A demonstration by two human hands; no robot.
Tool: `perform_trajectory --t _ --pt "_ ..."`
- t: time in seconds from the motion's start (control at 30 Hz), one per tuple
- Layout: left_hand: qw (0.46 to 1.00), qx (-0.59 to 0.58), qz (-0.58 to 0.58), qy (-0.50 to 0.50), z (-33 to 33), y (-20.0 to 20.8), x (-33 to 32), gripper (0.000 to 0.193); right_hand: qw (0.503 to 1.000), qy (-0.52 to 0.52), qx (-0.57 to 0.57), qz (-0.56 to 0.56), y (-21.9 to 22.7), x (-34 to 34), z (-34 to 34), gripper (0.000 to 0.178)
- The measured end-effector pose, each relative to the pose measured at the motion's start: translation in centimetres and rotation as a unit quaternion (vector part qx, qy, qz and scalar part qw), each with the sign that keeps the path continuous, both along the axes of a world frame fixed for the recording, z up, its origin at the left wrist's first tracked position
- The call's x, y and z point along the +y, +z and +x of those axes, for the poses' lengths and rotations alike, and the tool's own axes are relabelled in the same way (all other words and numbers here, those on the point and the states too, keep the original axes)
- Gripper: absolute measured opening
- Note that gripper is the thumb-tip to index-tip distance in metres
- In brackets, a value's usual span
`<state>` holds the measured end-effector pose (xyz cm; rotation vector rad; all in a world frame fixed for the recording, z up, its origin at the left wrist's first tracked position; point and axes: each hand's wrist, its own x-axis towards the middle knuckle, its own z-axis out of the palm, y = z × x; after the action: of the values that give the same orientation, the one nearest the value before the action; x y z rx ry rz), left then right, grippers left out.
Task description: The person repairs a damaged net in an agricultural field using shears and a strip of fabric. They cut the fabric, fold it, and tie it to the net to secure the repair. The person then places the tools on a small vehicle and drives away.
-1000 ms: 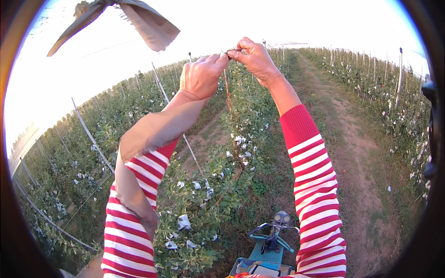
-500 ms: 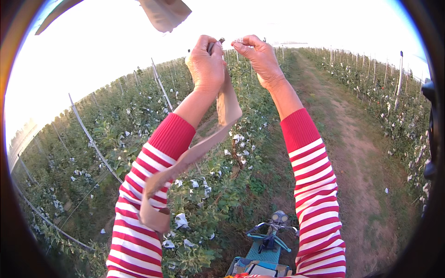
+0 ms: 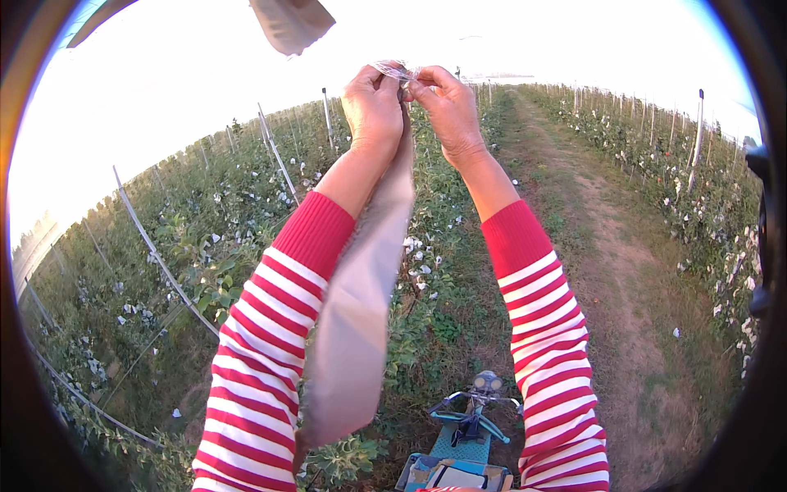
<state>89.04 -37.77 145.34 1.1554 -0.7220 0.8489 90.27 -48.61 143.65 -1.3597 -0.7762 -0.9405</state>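
Note:
Both of my hands are raised high in front of me, close together against the bright sky. My left hand (image 3: 373, 113) is closed on one end of a long beige cloth strap (image 3: 354, 328), whose wide loose part hangs down beside my left forearm. In a pinch, the fingers of my right hand (image 3: 451, 113) hold a shiny clear looped piece (image 3: 397, 72), thin like plastic or thread. It lies across the left fingertips, at the strap's gathered top end. What exactly joins there is hidden by the fingers.
Another beige cloth flap (image 3: 293, 26) hangs at the upper edge. Below stands a turquoise three-wheeler (image 3: 467, 435) with cardboard on it. Rows of leafy plants (image 3: 197, 271) with white bags and poles (image 3: 279, 152) stretch away on both sides of a dirt track (image 3: 611, 246).
My right hand has moved left to meet the left hand, and the clear piece now spans the left fingertips. The strap has swung from a curled twist into a broad hanging length.

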Motion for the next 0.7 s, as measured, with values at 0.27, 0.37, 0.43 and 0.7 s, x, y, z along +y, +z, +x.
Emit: perform_trajectory --t 0.27,0.37,0.43,0.7 --pt "0.99 0.06 -0.067 -0.111 0.7 0.8 -0.1 0.011 0.999 -0.014 -0.016 0.034 -0.2 -0.1 -0.3 0.016" --pt "0.98 0.1 -0.048 -0.167 1.5 0.6 -0.2 0.011 0.999 -0.01 -0.001 0.041 -0.4 -0.4 -0.1 0.015" --pt "0.968 0.119 -0.048 -0.215 1.6 0.3 -0.4 0.011 0.999 -0.014 -0.013 0.034 -0.5 -0.6 0.0 0.015" --pt "0.995 0.001 0.092 -0.049 0.9 -0.8 -0.4 0.022 0.999 0.015 -0.002 0.036 -1.1 -0.7 -1.1 0.017"
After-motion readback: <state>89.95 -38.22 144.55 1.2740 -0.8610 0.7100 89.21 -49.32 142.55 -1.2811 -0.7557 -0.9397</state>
